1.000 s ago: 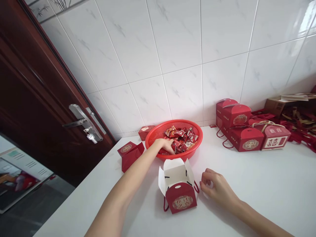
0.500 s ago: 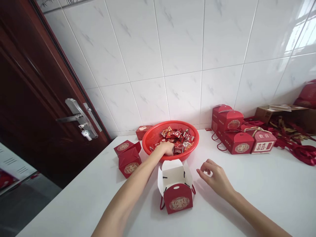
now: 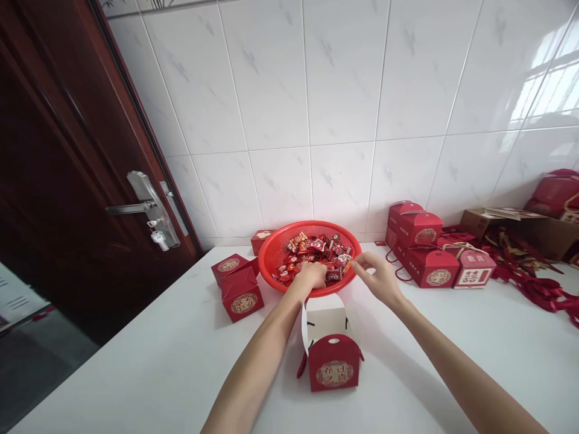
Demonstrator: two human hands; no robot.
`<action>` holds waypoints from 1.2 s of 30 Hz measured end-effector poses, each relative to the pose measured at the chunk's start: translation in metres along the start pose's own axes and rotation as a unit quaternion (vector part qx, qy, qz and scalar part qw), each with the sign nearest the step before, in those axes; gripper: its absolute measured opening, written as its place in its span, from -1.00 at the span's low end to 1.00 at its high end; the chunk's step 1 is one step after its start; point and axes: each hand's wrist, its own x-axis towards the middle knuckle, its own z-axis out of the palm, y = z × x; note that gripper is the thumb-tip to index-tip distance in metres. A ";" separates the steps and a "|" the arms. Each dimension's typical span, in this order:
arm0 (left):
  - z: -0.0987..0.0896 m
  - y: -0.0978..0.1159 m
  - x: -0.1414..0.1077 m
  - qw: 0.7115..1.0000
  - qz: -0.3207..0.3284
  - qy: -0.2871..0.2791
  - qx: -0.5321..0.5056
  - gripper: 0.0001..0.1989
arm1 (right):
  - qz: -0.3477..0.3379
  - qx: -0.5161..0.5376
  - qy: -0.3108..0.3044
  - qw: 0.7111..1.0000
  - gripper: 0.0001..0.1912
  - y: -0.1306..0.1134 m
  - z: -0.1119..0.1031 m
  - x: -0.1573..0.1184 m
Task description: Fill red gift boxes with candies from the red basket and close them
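Note:
A red plastic basket [image 3: 275,244] holds a heap of wrapped candies [image 3: 312,244], mostly red. My left hand [image 3: 313,275] reaches down into the heap with its fingers curled; the fingertips are hidden, so what they grip does not show. At the basket's right rim, my right hand [image 3: 374,277] pinches a small orange-wrapped candy [image 3: 347,266] between thumb and fingers. Just in front of the basket, between my forearms, stands an open red gift box [image 3: 335,367] with a white inside, a round gold emblem and red cord at its sides.
Red boxes [image 3: 242,298] stand left of the basket, and a small red box [image 3: 260,240] behind it. Stacked red boxes [image 3: 425,259] are at the right, beside a box with a white label [image 3: 473,274]. Red ribbons [image 3: 534,288] and a cardboard carton [image 3: 474,222] lie farther right.
My right hand has moved forward from beside the open box to the basket's right rim and now pinches a candy. My left hand is still in the candies, slightly shifted. The view has turned a little.

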 end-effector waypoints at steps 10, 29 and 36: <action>0.004 0.003 -0.005 0.999 -0.001 0.034 -0.006 -0.63 | 0.095 -0.046 -0.102 0.989 -0.82 0.009 0.052 0.072; -0.001 -0.043 0.041 0.856 0.019 0.336 -0.392 -0.94 | 0.224 0.038 -0.002 0.974 -0.65 0.005 0.044 0.059; 0.000 -0.043 0.045 0.779 0.099 0.330 -0.524 -0.78 | 0.241 0.157 -0.034 0.957 -0.84 0.006 0.041 0.064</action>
